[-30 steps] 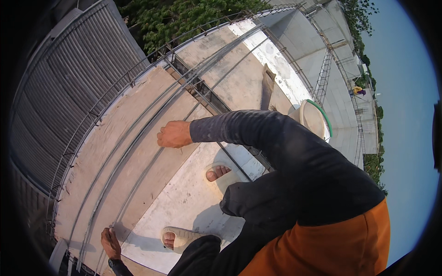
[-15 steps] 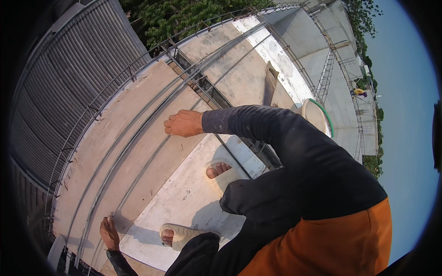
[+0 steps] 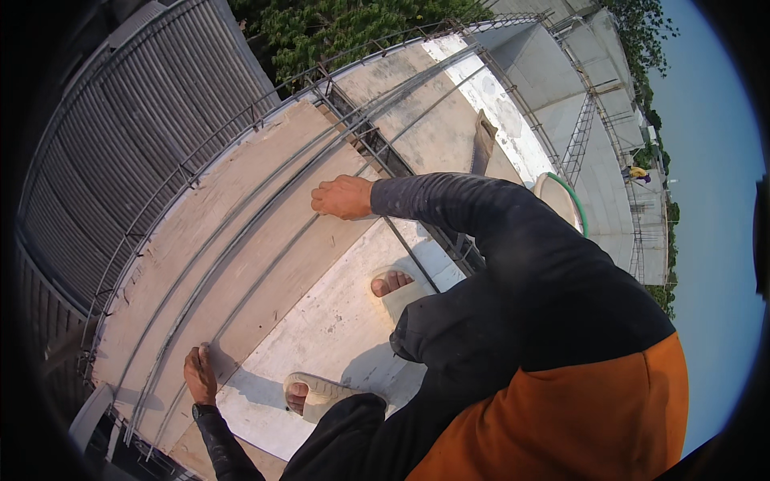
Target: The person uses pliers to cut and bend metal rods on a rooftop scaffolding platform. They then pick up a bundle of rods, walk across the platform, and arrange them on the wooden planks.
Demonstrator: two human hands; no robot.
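Note:
A thin steel rebar rod (image 3: 265, 272) runs lengthwise over tan plywood sheets (image 3: 277, 148). My right hand (image 3: 345, 197) is closed around it near the middle of the view. At the lower left my left hand (image 3: 200, 374), with a dark watch at the wrist, pinches the same rod between its fingers. The palm sides of both hands are hidden. Beyond this rod, a bundle of rebar (image 3: 212, 276) and another single bar lie alongside. My sandalled feet (image 3: 321, 393) stand on a white-coated panel (image 3: 317, 321) close by.
A gap with a steel rebar cage (image 3: 377, 144) crosses the deck. Past it lie a handsaw (image 3: 482, 144) and a round tub with a green rim (image 3: 579, 204). Rebar cage edging (image 3: 188, 176) follows the far edge, above a corrugated roof (image 3: 136, 136). Someone in yellow (image 3: 638, 172) is far right.
The whole view has shifted slightly, so the deck sits a little farther right. Both hands keep hold of the rod, and the left hand appears higher in the picture.

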